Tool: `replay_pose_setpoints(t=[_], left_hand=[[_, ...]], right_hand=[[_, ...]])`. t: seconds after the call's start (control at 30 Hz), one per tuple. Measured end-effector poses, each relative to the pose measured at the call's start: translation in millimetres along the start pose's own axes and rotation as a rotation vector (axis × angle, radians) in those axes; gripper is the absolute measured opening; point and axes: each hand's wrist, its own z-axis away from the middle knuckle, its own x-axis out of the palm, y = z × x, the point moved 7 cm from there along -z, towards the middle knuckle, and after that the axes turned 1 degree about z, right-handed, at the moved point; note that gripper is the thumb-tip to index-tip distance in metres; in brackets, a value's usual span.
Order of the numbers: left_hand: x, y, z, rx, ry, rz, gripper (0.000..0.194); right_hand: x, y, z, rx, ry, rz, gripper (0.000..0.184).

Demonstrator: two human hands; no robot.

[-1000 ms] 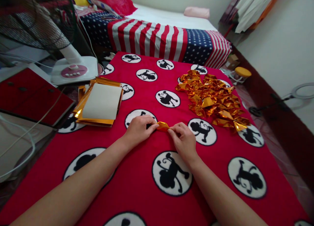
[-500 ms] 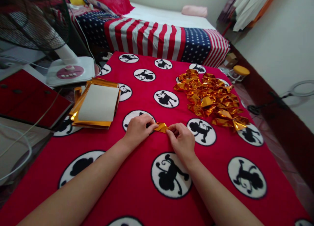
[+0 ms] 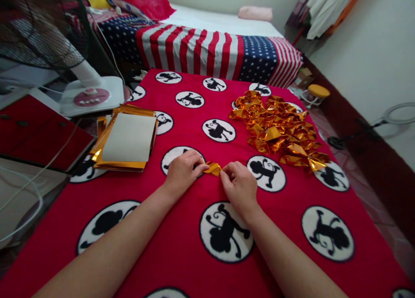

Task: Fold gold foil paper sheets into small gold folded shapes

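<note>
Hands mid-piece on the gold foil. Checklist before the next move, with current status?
1. Left grip pinching foil at its left end: ok.
2. Right grip pinching the right end: ok.
3. Foil folds sound: cannot tell, too small and partly covered by fingers.
4. Pile apart from the foil: ok, cloth shows between.
5. Sheets squared up: not ok, gold edges stick out at angles.
6. Sheets apart from left grip: ok.
</note>
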Motion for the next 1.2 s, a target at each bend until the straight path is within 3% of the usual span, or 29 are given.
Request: replay_pose_setpoints(t=[0.4,0.9,1.07,1.2], left_hand=[[1.4,2.2,1.1,-0.078,0.025,-0.160,0.019],[4.3,0.8,4.5,0.014,-0.059,-0.063,0.013],[0.0,-2.0,9.0,-0.052,-0.047,0.114,0.011],[-3.1,-10.3,13.6,-0.198,-0.033,0.472,0.018]], right_hand=[[2.1,-2.5,5.0,-0.014,0.050,0.023,0.006],[4.1,0.9,7.8,0.074,0.028,-0.088,0.004],[5.0,1.2,6.4,0.135,0.021,-0.264,0.005],[17.5,-14.0,0.3,0.156,-0.032,-0.560,0.003]])
